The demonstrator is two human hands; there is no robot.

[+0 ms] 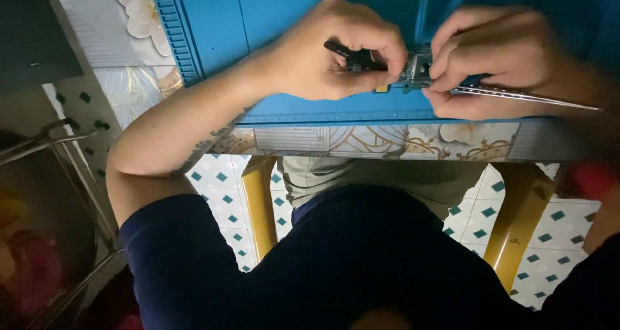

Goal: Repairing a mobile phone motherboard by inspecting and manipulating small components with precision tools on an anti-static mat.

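While our left hand (336, 52) closes around a black tool (352, 57), our right hand (500, 62) pinches a small metal part (414, 72) and holds tweezers (536, 97) over the near edge of the blue mat (213, 20). We judge the part light, stiff and fragile; grip its edges.

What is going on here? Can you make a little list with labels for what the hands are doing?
Left hand: left hand closed around a black tool
Right hand: right hand pinching a small metal part, with thin metal tweezers under it
Surface: blue work mat on a patterned table
Below: yellow stool legs on a tiled floor
Clothing: dark blue sleeves
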